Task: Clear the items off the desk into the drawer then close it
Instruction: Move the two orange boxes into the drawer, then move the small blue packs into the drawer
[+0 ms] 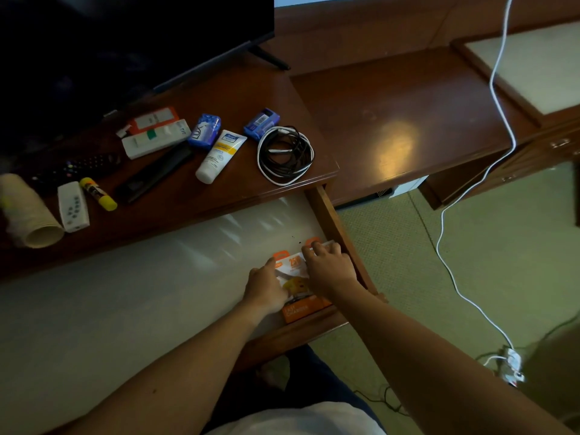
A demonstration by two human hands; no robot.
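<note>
Hands are both pressing orange packets (pixel 298 296) into the drawer (pixel 337 227) corner, left hand (pixel 265 288) gripping one edge, right hand (pixel 326 265) curling over another just beyond it, risking buckled card jamming the close.

Both my grips, the left grip (pixel 266 287) and the right grip (pixel 328 265), lie on 2 packets (pixel 296 304) in the drawer (pixel 337 229), at its right end. Beyond them on the table (pixel 238 89) lies a cable coil (pixel 285 155); a tube (pixel 219 156) and remotes (pixel 73 206) lie farther left.

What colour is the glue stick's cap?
Yellow, on the glue stick on the desk; head view.
</note>
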